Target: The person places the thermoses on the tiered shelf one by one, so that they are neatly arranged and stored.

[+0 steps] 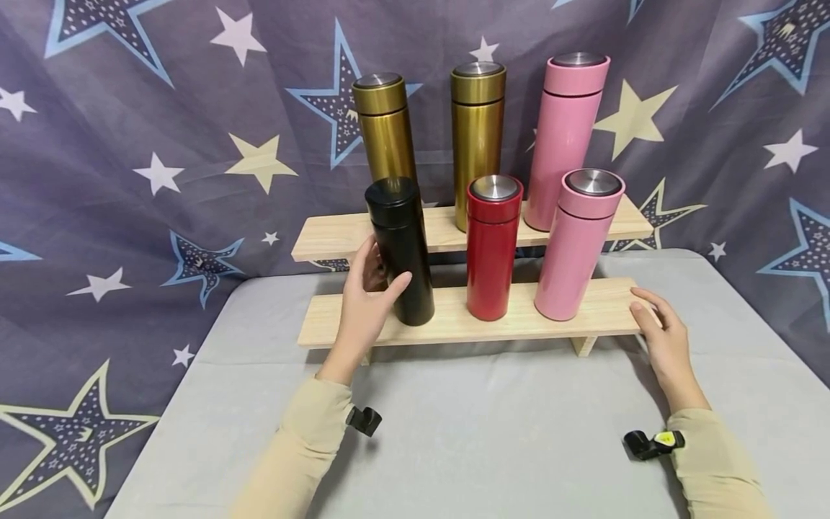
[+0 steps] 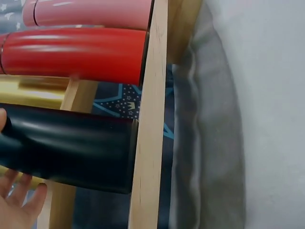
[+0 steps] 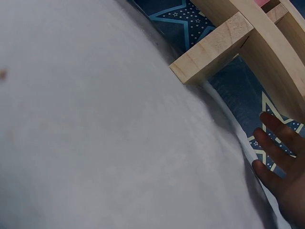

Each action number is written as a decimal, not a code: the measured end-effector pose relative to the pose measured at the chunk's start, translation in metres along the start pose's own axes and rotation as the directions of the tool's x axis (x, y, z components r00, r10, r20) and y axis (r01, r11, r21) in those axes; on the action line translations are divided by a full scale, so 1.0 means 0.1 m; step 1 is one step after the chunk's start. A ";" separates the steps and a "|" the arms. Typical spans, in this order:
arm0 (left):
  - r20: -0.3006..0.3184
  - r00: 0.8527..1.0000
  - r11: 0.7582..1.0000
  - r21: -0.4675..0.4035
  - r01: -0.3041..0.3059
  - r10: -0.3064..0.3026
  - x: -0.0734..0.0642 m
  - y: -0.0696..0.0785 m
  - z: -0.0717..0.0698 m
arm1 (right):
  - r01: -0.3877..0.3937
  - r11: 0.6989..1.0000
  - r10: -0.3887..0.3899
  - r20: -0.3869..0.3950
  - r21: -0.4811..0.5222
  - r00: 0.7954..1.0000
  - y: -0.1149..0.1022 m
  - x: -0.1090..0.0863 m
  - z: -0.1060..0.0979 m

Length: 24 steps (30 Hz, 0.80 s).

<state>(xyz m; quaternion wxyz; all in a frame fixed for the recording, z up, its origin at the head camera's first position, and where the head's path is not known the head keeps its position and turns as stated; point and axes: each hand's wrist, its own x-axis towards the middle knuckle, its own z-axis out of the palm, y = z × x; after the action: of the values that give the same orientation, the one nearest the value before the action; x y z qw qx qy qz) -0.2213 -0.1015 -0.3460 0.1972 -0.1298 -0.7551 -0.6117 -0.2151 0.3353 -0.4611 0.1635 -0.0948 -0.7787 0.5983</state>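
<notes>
In the head view a black vacuum flask (image 1: 405, 267) stands upright on the left part of the front wooden shelf (image 1: 447, 328). My left hand (image 1: 363, 303) holds it from the left, thumb across its front and fingers behind; in the left wrist view those fingers (image 2: 33, 198) lie along its side. To its right stand a red flask (image 1: 491, 259) and a pink flask (image 1: 573, 259). My right hand (image 1: 664, 339) is at the right end of the same shelf, fingertips by its edge. Loosely spread fingers (image 3: 274, 148) show in the right wrist view; contact with the board cannot be told.
Behind, a higher wooden shelf (image 1: 333, 234) bears two gold flasks, one on the left (image 1: 389, 137) and one in the middle (image 1: 478, 144), plus a taller-looking pink flask (image 1: 567, 137). A grey cloth (image 1: 480, 432) covers the table. A star-patterned curtain (image 1: 130, 238) hangs behind.
</notes>
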 end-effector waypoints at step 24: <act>0.035 0.995 0.865 0.493 -0.097 0.092 -0.65 -0.18 -0.68 | 0.188 0.944 -0.141 0.181 -0.271 0.973 -0.25 -0.11 -0.45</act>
<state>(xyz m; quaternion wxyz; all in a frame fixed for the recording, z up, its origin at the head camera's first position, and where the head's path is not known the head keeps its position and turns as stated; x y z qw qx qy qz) -0.1620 -0.1689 -0.3791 0.2494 -0.1151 -0.8800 -0.3874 -0.1875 0.3651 -0.4284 0.1350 -0.0039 -0.8727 0.4692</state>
